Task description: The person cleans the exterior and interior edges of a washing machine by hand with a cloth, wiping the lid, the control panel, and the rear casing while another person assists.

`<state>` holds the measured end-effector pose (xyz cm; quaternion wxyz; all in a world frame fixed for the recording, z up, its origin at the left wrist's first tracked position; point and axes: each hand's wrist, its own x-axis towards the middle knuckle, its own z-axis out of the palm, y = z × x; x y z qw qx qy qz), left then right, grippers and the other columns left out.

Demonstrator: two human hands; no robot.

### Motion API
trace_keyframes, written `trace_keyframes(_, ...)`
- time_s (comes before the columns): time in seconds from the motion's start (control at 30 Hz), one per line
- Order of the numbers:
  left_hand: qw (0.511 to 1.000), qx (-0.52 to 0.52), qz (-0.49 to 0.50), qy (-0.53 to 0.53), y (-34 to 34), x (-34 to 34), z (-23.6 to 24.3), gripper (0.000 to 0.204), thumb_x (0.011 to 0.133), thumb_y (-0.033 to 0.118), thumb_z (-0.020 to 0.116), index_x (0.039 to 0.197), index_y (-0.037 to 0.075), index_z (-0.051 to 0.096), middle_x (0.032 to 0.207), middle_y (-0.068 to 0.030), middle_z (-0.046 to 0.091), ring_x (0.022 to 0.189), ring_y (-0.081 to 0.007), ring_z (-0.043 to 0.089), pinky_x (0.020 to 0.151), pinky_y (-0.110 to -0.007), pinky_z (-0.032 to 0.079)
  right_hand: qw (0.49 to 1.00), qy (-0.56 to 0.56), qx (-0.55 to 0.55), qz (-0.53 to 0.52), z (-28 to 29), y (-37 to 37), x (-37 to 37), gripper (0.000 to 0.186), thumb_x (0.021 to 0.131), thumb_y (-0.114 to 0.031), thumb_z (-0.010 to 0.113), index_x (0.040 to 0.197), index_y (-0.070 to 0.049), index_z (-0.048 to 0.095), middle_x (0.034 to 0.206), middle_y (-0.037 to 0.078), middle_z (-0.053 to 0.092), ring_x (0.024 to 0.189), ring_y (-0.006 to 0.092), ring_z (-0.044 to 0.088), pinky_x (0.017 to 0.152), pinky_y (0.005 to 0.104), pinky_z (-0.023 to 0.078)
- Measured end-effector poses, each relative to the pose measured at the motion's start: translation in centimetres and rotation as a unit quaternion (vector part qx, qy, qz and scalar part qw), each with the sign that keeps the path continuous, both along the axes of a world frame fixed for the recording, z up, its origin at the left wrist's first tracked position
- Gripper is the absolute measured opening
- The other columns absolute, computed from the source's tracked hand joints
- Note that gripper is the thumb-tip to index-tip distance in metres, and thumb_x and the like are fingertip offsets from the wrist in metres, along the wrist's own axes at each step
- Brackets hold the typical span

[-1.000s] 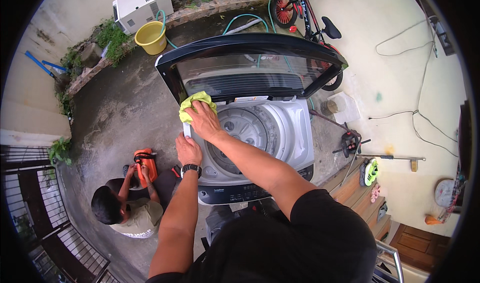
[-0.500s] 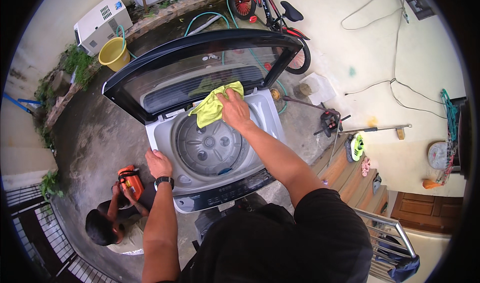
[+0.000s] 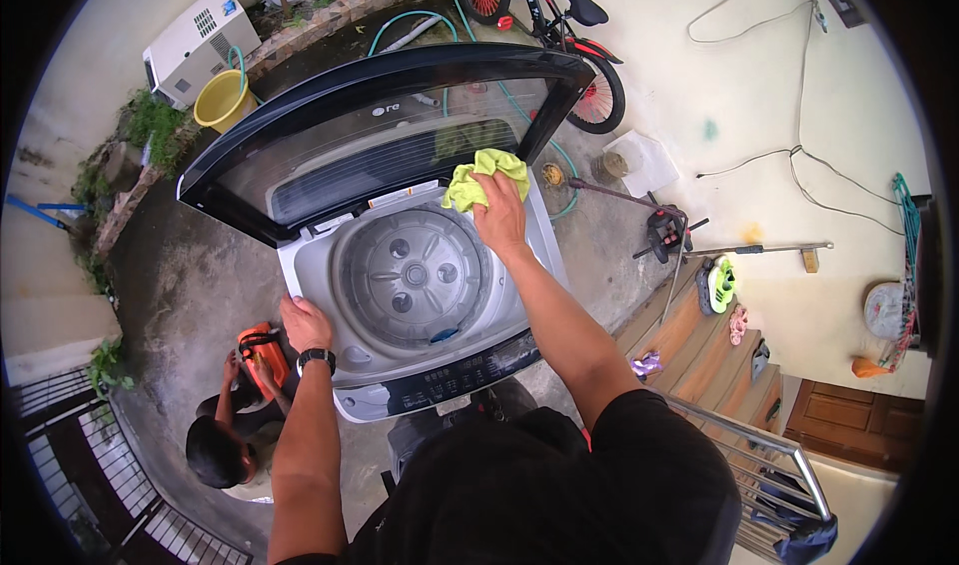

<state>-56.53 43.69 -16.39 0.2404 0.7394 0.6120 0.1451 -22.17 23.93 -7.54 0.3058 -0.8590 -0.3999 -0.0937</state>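
Observation:
A top-loading washing machine (image 3: 365, 365) stands in front of me, its grey tub (image 3: 415, 275) bare to view. The dark-framed glass lid (image 3: 385, 165) is raised at the far side. In my right hand (image 3: 501, 217) is a bunched yellow-green cloth (image 3: 470, 187), pressed at the far right corner of the top, close to the lid's hinge side. My left hand (image 3: 306, 323) grips the machine's left edge, fingers curled over it; a dark watch is on that wrist. A small blue piece (image 3: 444, 335) shows at the near side of the tub.
Close by on the left, another person (image 3: 222, 452) crouches with hands on an orange case (image 3: 262, 350). Beyond the lid are a yellow bucket (image 3: 225, 100), a green hose (image 3: 410, 20) and a bicycle (image 3: 559, 30). Wooden steps (image 3: 689, 355) with shoes and a metal railing (image 3: 769, 440) lie right.
My right hand has carried the cloth rightward along the far edge, from over the tub to the far right corner. The left hand keeps its hold on the left edge.

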Motion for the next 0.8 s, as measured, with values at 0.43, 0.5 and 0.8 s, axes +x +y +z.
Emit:
trace_keyframes(0.43,0.999,0.037,-0.005,0.033,-0.5,0.7,-0.4,0.037,0.108,0.028,0.038,0.123,0.0,0.057,0.122,-0.0258,0.061,0.113,-0.0477,0.06,0.094,-0.057,0.048,0.998,-0.002,-0.065,0.016,0.8,-3.9,4.8,0.047,0.075,-0.006,0.074,0.121,-0.009,0.066,0.115,0.011,0.057,0.114,0.0346,0.059,0.092,0.0472,0.054)
trace_keyframes(0.5,0.998,0.042,-0.012,0.042,-0.5,1.4,-0.4,0.035,0.108,0.027,0.038,0.119,0.0,0.057,0.119,-0.0257,0.061,0.11,-0.0479,0.06,0.093,-0.057,0.048,0.995,-0.029,-0.058,0.07,-0.1,-2.4,4.5,0.047,0.075,-0.005,0.074,0.121,-0.012,0.066,0.116,0.009,0.056,0.114,0.0339,0.06,0.091,0.0467,0.056)
trace_keyframes(0.8,0.996,0.067,0.021,0.059,-0.2,0.8,-0.3,0.034,0.106,0.026,0.04,0.121,0.002,0.059,0.12,-0.0239,0.061,0.11,-0.0462,0.062,0.091,-0.056,0.052,0.983,-0.017,-0.173,0.064,0.5,-5.0,7.3,0.048,0.076,-0.003,0.071,0.124,-0.007,0.066,0.115,0.011,0.057,0.108,0.0355,0.062,0.09,0.0475,0.055)
